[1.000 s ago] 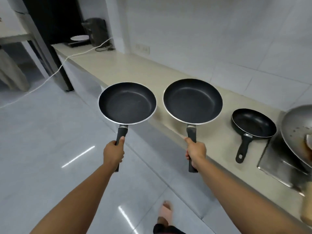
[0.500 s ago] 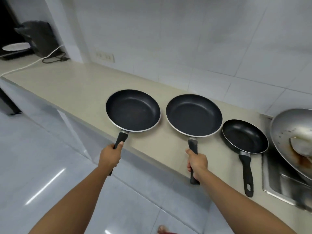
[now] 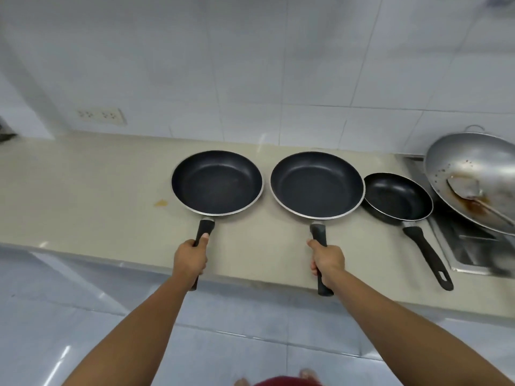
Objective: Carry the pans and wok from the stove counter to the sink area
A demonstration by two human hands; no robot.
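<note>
Both pans now sit squarely over the counter [image 3: 83, 190], nearer the small pan [image 3: 397, 197]; left hand [image 3: 191, 259] grips the left pan [image 3: 216, 183] handle; right hand [image 3: 326, 259] grips the right pan [image 3: 317, 185] handle; wok [image 3: 473, 168] tilts over the sink [image 3: 468, 260].

2 pans [image 3: 217, 183] [image 3: 317, 185] side by side on counter [image 3: 83, 190]; small pan [image 3: 397, 196] right, wok [image 3: 473, 174] far right.

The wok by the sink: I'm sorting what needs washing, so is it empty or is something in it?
Not empty. The wok holds a metal spatula, with brown residue around it.
</note>
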